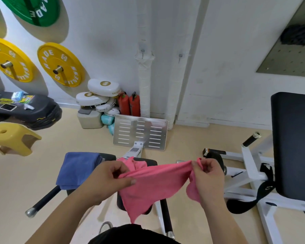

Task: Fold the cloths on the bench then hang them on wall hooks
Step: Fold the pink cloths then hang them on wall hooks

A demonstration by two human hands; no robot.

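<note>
A pink cloth point(153, 184) hangs stretched between my two hands above the black bench pad point(151, 162). My left hand point(107, 176) pinches its left edge, and my right hand point(206, 175) pinches its right edge. The lower part of the cloth droops in a point toward me. A blue cloth point(77, 168) lies folded on the left end of the bench, apart from my hands. Two small wall hooks point(142, 52) point(180, 56) sit on the white wall straight ahead, both bare.
A metal footplate point(140, 132) stands beyond the bench. Another bench with a black backrest point(292, 147) and white frame is on the right. A yellow stool point(12, 140), stacked black step platforms point(25, 110), wall-mounted weight plates point(60, 65) and boxing pads point(99, 97) are at left.
</note>
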